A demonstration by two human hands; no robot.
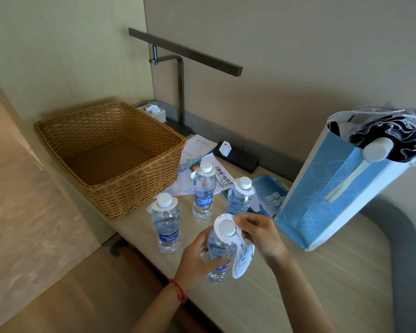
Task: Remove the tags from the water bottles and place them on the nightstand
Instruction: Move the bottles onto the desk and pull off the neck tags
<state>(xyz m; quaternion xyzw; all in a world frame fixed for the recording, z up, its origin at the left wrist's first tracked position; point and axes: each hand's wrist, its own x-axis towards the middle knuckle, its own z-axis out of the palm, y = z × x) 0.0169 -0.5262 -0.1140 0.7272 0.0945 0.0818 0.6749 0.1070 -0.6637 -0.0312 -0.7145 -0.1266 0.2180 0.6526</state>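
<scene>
Fingers (244,223) pinch tag (243,259); left hand (197,255) grips bottle (217,248).

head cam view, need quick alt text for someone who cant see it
The left hand grips a water bottle on a wooden tabletop while the right hand pinches its paper neck tag. Three more tagged bottles, a wicker basket and a blue bag stand behind.

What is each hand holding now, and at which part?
The left hand grips the nearest water bottle around its body. The right hand pinches that bottle's paper tag at its collar, beside the cap.
</scene>
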